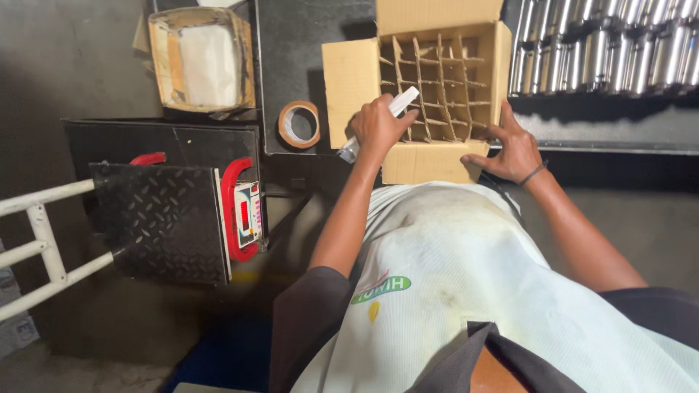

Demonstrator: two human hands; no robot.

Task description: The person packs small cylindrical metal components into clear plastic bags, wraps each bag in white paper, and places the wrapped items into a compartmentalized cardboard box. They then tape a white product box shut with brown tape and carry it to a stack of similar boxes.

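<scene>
Head view: the left hand [378, 127] has its fingers wrapped tight around a white tube [403, 102], tipped over the cardboard box [349, 80] so it can point at the little slots. The right hand [510, 149] lies with fingers spread flat on the near right edge, keeping the box steady. A tape roll [299, 124] sits just left of the box

Dim workshop: grey concrete floor [65, 65], black metal table [306, 58], platform scale [164, 218], white metal frame [44, 240].
</scene>
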